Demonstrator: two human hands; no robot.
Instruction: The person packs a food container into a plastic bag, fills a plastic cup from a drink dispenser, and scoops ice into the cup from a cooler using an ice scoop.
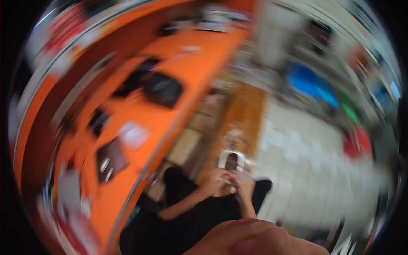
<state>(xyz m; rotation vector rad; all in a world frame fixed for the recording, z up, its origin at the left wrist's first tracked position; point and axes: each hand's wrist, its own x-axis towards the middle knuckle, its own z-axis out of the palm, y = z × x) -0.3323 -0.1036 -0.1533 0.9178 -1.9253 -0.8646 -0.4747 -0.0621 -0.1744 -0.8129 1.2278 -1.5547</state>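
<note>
Over our lap in black cloth [199, 214], our left hand [214, 182] and right hand [244, 183] meet, fingers bent towards each other. Blur hides whether they grasp anything, so we cannot tell. The white frame [224, 158], rounded at its corners around a dark middle, lies just beyond our fingertips, over the near end of the bench [248, 106]; we cannot tell whether they touch it. The bench is long, flat and glossy, like varnished brown wood. To its right spreads the floor [297, 170], of pale, smooth square tiles. To its left runs the smooth orange tabletop [197, 53]. Near its front edge lies a flat, shiny dark rectangle [111, 160], then a thin white paper [133, 134]; farther along that edge sits a bulky, soft-looking black bag [163, 89].
</note>
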